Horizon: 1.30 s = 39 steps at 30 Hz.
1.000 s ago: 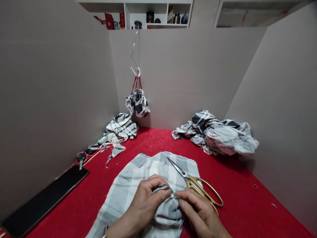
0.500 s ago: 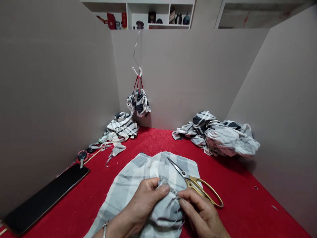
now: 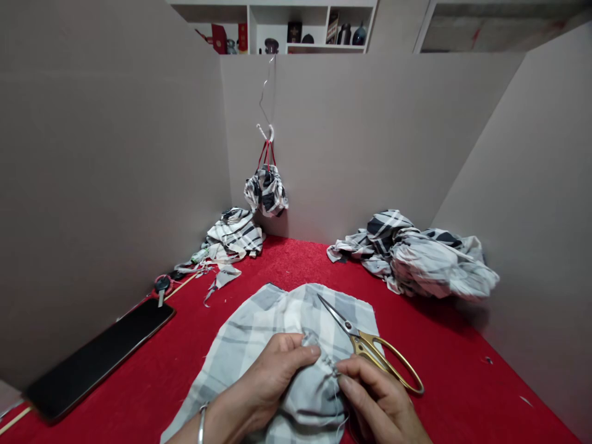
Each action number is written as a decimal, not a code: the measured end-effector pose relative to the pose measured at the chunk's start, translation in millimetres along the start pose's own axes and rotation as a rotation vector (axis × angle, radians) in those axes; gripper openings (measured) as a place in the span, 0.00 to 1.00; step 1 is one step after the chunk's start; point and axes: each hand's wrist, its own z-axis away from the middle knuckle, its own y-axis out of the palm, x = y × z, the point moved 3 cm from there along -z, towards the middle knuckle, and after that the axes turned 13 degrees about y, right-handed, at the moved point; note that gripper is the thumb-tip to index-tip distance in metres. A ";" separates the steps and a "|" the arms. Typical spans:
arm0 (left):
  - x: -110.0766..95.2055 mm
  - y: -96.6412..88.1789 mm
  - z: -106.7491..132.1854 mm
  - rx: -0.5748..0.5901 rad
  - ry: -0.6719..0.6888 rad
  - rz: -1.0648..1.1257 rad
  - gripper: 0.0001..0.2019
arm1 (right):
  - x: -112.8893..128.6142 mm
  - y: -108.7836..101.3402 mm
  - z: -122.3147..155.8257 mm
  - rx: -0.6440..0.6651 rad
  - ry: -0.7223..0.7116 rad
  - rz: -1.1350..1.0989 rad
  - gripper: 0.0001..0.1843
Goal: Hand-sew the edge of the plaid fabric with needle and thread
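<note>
A grey-and-white plaid cloth (image 3: 245,333) lies spread in front of me, its near part folded up and puckered into small gathers. My left hand (image 3: 272,373) is closed on the gathered part, thumb on top. At the right end of the gathers, my right hand (image 3: 377,394) pinches the cloth edge between thumb and fingertips; whether a needle is there I cannot make out. A loose pale thread (image 3: 337,404) hangs down over the puckered fabric. Gold-handled scissors (image 3: 358,336) rest on the cloth just beyond my right hand, blades pointing away to the left.
A black phone (image 3: 99,357) and keys (image 3: 161,285) lie along the left partition. Behind them are plaid scraps (image 3: 235,234). A plaid drawstring bag (image 3: 267,191) hangs from a white hook. A fabric heap (image 3: 430,259) sits at the back right of the red tabletop (image 3: 296,262).
The view has shifted slightly, so the surroundings appear farther right. Both hands keep their grip on the gathered cloth, with hardly any movement. The scissors stay in place on the cloth.
</note>
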 end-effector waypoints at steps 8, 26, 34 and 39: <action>1.3 -0.5 -2.0 -0.006 -0.021 0.003 0.08 | -1.0 1.2 0.3 0.007 0.003 -0.002 0.14; -1.0 3.6 1.7 -0.018 0.009 -0.011 0.09 | -3.6 8.9 1.1 0.059 0.157 -0.227 0.17; -1.7 1.3 -0.2 -0.027 0.030 -0.059 0.11 | 0.0 6.4 3.5 0.040 0.159 -0.231 0.20; -3.4 1.7 0.4 -0.025 0.036 -0.033 0.12 | 0.8 5.6 1.8 0.044 0.120 -0.182 0.20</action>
